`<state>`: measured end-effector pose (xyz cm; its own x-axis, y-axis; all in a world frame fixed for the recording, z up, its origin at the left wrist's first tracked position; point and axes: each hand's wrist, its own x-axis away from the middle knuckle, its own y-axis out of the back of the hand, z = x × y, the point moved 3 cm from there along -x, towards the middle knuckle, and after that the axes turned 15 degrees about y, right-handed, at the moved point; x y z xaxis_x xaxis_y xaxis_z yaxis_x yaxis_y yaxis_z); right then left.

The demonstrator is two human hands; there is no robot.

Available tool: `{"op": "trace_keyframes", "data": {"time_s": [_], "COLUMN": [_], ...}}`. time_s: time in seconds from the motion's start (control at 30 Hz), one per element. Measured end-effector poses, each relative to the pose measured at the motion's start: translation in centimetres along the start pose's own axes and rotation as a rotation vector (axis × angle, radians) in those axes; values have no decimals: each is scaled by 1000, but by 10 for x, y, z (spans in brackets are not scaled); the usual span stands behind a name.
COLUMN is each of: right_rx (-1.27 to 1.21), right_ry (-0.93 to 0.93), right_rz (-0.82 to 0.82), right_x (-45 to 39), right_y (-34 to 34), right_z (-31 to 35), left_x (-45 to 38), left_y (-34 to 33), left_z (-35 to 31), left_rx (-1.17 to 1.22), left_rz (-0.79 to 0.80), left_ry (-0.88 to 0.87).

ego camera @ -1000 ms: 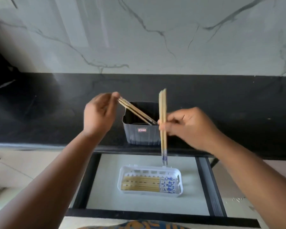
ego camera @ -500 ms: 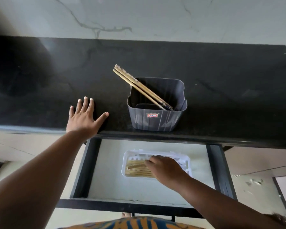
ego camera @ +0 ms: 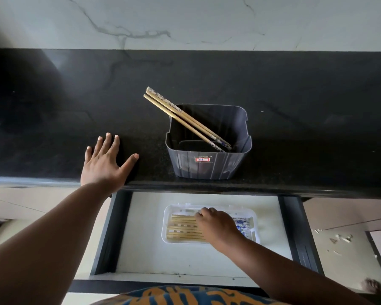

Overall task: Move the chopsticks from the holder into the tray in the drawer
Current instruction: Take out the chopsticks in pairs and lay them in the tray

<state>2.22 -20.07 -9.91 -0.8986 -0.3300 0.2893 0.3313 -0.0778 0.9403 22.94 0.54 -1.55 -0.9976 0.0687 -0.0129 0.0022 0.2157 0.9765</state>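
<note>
Right hand (ego camera: 216,227) is low center in the tray (ego camera: 254,216), fingers curled over the chopsticks there; can't tell if it grips any. Left hand (ego camera: 103,164) lies flat on the counter (ego camera: 53,128). I'd lay them parallel, then fetch the pair (ego camera: 185,118) leaning in the holder (ego camera: 209,166).

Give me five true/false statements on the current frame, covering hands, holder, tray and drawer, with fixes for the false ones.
1. The left hand lies flat on the black counter with its fingers spread. True.
2. The grey holder has no chopsticks in it. False: a few chopsticks in the holder lean against its back left corner.
3. The right hand is over the white tray in the drawer. True.
4. The drawer is shut. False: it is pulled open below the counter.
5. The tray holds only spoons. False: chopsticks in the tray lie side by side in it.
</note>
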Motion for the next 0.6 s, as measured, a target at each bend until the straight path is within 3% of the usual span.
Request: {"op": "trace_keyframes", "data": {"time_s": [0.43,0.6], "right_rx": [63,46], "right_ry": [35,15], "right_rz": [11,87], "right_x": [-25,-26], "right_y": [-5,-16], "right_z": [11,5], "left_x": [0,0], "left_y": [-1,0], "left_z": [1,1], "left_rx": [5,8], "left_rz": [-5,-3], "left_ry": [1,2]}}
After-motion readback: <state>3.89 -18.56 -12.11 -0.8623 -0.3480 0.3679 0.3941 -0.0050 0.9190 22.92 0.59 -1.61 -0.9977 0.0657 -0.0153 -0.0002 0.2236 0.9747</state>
